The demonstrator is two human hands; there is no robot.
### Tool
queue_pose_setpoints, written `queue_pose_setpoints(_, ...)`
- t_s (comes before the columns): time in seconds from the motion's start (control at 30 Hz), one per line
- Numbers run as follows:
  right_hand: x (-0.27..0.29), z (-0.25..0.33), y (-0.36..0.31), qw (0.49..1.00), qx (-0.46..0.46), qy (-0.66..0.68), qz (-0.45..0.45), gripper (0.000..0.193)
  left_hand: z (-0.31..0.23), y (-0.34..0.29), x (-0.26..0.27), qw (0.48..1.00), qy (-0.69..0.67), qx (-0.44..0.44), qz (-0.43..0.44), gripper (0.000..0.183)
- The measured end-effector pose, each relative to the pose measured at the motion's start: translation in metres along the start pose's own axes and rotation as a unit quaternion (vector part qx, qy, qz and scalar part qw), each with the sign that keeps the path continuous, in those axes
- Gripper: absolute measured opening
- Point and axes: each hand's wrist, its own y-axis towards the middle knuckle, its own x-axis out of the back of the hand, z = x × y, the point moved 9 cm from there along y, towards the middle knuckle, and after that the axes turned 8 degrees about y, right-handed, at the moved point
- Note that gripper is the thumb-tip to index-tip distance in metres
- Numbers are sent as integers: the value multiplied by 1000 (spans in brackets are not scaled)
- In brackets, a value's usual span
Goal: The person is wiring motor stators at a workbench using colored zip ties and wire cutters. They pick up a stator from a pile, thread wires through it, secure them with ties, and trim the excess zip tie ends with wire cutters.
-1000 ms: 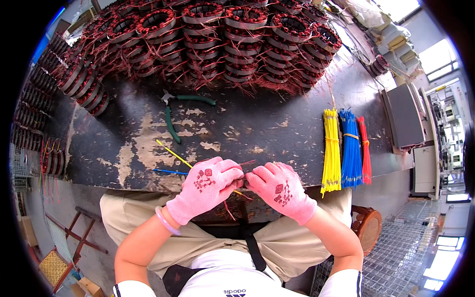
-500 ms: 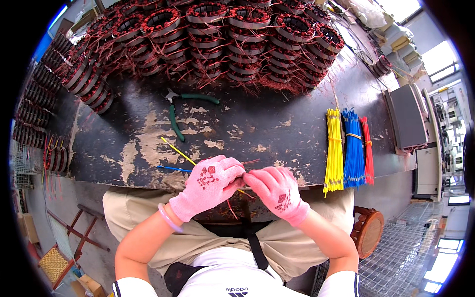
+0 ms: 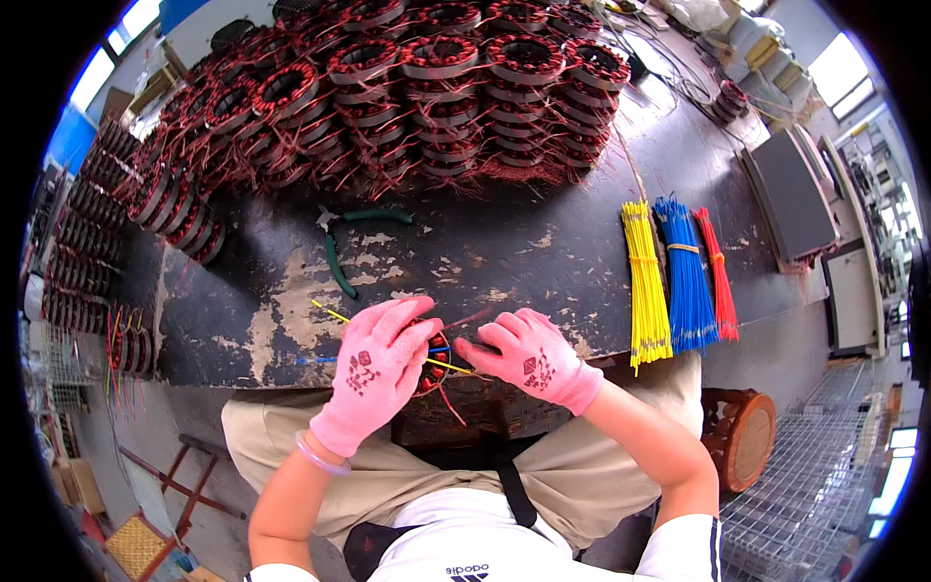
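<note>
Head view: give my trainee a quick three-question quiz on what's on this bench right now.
1. True or false: the green-handled pliers lie on the bench, in neither hand.
2. Which wire bundle lies nearest the right hand? A) yellow bundle B) blue bundle C) red bundle
3. Fill in: both hands wear ___ gloves.

Key: 1 true. 2 A. 3 pink; the left hand closes on a small wound coil, and a yellow wire runs under it.
</note>
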Motion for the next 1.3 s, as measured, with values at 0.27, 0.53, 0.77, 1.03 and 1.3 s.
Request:
queue_pose_setpoints(0.27, 74, -53, -54, 963, -182, 97, -176, 27, -2, -1, -29, 999, -14, 21, 27, 33)
queue_pose_setpoints(0.53, 174, -173, -384, 631, -750, -138, -140, 48, -5, -1, -31, 998, -19, 31, 60, 30)
queue_pose_setpoints(0.77, 118, -229, -470, 584, -650, 208, -439, 44, -2, -2, -35, 998, -4, 25, 59, 28)
queue_pose_setpoints(1.03, 195, -156, -412, 716, -584, -184, -335, 21, 0, -5, -33, 998, -5, 28, 54, 28)
queue_pose_setpoints(1.3, 251, -28, -257, 761, -430, -56, -483, 10, -39, 9, 12, 994, 73, -33, -74, 44)
